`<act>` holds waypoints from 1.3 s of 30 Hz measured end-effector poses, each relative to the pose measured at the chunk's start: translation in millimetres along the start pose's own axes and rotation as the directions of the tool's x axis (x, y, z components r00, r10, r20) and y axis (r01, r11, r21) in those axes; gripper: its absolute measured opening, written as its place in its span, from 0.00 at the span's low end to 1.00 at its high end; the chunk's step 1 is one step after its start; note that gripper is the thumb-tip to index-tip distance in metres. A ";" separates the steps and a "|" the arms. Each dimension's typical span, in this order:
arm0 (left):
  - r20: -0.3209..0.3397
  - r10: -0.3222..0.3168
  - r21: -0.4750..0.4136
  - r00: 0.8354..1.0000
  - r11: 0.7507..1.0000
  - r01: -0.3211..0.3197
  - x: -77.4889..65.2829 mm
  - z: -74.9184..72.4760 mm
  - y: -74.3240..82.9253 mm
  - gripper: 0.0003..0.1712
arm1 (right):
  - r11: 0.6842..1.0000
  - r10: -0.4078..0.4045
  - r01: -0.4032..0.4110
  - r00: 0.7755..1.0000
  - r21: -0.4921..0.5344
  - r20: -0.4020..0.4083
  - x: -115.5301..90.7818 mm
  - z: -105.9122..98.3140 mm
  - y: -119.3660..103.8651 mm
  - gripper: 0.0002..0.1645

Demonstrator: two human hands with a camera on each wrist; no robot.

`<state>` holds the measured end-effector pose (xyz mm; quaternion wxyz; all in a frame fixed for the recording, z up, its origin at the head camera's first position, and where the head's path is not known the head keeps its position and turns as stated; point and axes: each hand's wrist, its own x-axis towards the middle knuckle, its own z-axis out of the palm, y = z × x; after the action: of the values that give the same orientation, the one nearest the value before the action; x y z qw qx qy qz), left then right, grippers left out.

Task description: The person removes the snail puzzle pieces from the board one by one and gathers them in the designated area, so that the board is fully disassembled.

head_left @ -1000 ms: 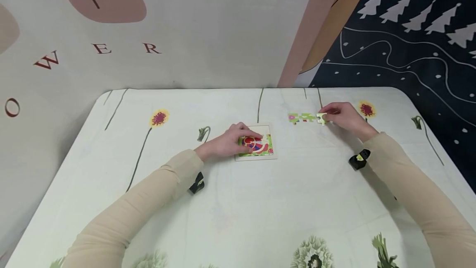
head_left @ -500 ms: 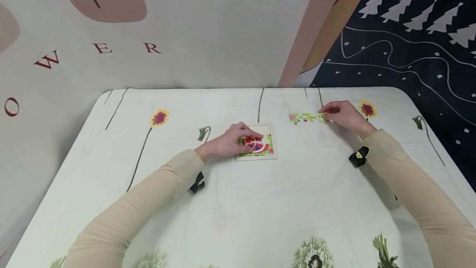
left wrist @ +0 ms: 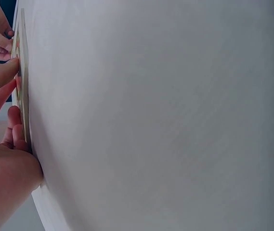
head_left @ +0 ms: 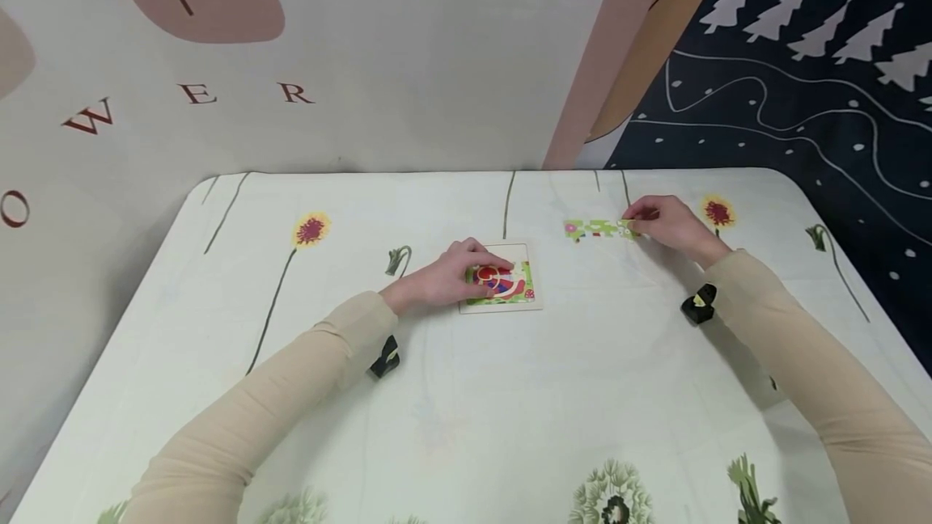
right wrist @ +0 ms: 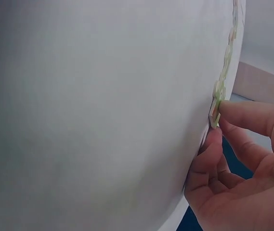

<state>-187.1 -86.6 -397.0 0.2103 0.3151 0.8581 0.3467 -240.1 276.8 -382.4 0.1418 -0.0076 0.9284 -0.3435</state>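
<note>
My left hand (head_left: 460,273) rests on a small framed jigsaw puzzle (head_left: 520,289) on the table, its fingers spread over the red, blue and green picture. In the left wrist view the fingertips touch the board (left wrist: 25,96) from above. Farther right, my right hand (head_left: 670,225) pinches the end green jigsaw piece (head_left: 629,228), which lies in line with other loose green pieces (head_left: 597,229). The right wrist view shows the index finger on the piece (right wrist: 216,107) and the thumb at its edge. The fingers partly hide both the piece and the puzzle picture.
A white flower-printed cloth (head_left: 466,395) covers the table. Behind it stands a pale wall hanging (head_left: 437,63) with letters, and a dark tree-patterned one (head_left: 801,103) is at the right. Black wrist cameras (head_left: 699,304) sit under the sleeves.
The end piece, pale and tilted in my right fingers a second ago, now lies flatter, in line with the green row. The right hand shifted slightly; the left hand stayed on the puzzle.
</note>
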 end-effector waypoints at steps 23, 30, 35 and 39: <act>0.001 0.014 -0.050 1.000 0.999 -0.013 0.8 -1.8 -2.5 0.27 | 0.998 0.006 -0.004 0.999 0.057 -0.041 -6.6 3.8 -8.3 0.15; -0.044 0.034 -0.072 0.998 0.997 -0.037 1.4 -2.6 -2.9 0.24 | 0.992 -0.106 0.107 0.994 0.069 -0.020 -15.8 12.3 -24.3 0.12; -0.076 0.019 -0.093 0.997 0.995 -0.026 1.9 -1.4 -3.8 0.21 | 0.979 -0.185 0.183 0.982 0.087 0.023 -20.8 19.8 -34.6 0.10; -0.078 0.016 -0.126 0.997 0.992 -0.026 1.4 -0.8 -3.8 0.17 | 0.967 -0.242 0.238 0.970 0.092 0.033 -24.8 27.6 -42.4 0.08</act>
<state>-190.1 -88.2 -399.4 0.1933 0.2967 0.8382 0.4148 -212.4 229.6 -368.9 0.1196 -0.1212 0.9013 -0.3983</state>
